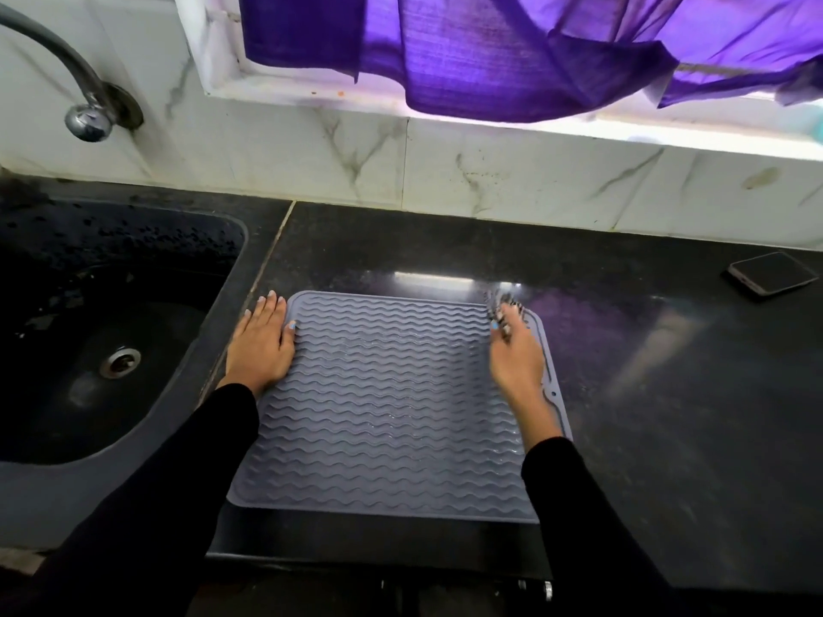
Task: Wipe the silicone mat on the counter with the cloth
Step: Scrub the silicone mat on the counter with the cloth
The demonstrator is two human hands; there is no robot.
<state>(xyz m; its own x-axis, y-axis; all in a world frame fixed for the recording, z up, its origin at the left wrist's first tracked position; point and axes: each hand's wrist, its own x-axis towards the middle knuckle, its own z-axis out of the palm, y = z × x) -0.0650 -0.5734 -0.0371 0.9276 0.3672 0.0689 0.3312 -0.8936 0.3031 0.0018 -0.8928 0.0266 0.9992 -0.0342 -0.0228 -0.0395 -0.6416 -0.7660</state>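
Left hand (262,338): flat and spread, palm down at the left edge of the silicone mat (387,407), thumb tip on the ridges, other fingers on the black counter (668,394) beside it. Right hand (516,349): over the far right corner of the mat, fingertips smeared by motion blur, so no telling whether spread or pinching something. A dark speckled patch at those fingertips, possibly the cloth, too blurred to confirm; no cloth plainly visible anywhere else.

Head view only: grey wavy-ridged mat lying flat on the counter, square to the front edge, just right of the sink (89,349), with a glisten of moisture in the central grooves. Phone (770,273) well apart at the far right. Purple curtain (512,51) overhead, tap (84,109) at upper left.

For a good wipe, probably: keep the left palm pressing that edge down so the mat cannot slide or lift; run strokes along the wavy grooves, not across, to draw out trapped water; work from the far corner toward the front; keep runoff away from the phone.
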